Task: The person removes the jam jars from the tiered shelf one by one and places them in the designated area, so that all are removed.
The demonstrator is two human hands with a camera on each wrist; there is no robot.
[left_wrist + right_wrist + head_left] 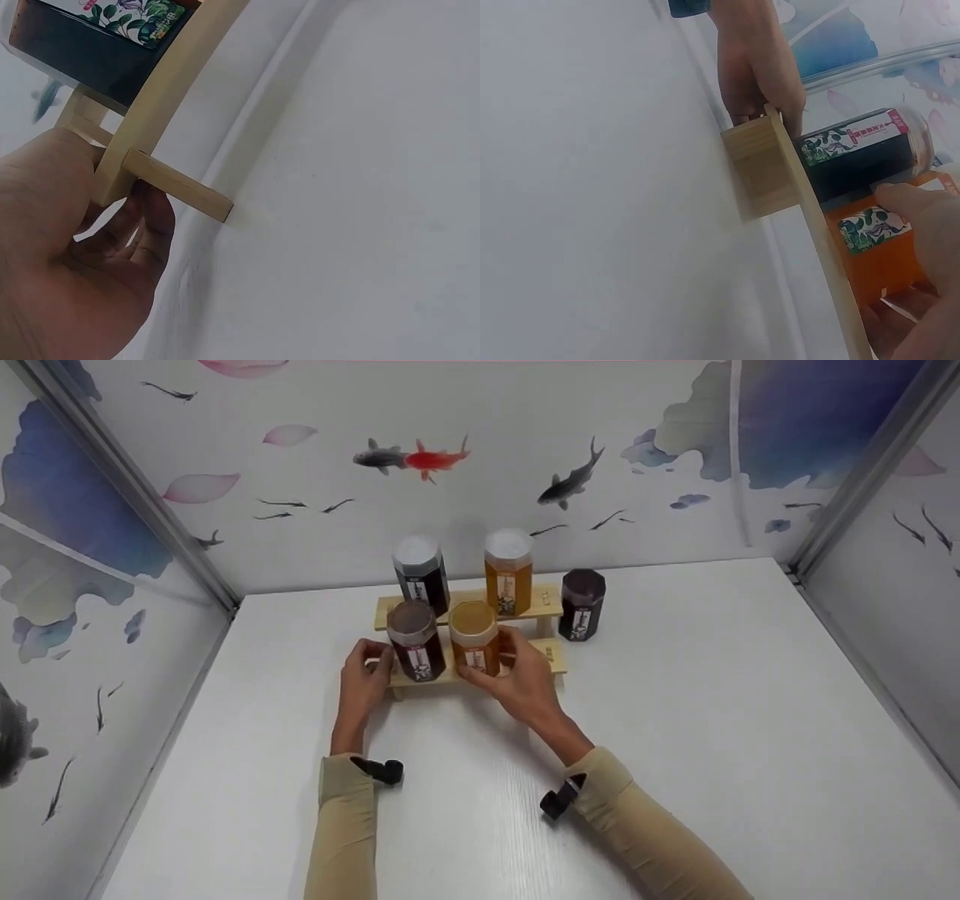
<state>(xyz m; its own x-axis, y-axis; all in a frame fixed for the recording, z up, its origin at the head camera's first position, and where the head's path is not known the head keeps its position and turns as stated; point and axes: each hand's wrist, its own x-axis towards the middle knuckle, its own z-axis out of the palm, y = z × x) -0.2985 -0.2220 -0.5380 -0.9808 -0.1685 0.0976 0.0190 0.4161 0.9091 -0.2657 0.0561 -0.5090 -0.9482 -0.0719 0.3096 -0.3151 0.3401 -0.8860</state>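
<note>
"Nearest?"
"The right hand [526, 679], thumb and fingers curled around an upright amber jar [476, 637]; the left hand [365, 675] grips the wooden rack [556, 658] by its left end."
"The jar's place?"
"Front step, right of the dark jar [417, 641]."

L sleeve [345, 825], tan, creased, blk L wrist cam [390, 772] at its cuff [335, 766], and R sleeve [660, 829], tan too, w/ stubby blk R wrist cam [555, 805]!

1 red painted fish [437, 459] on the wall [510, 405]; white table [712, 720].
</note>
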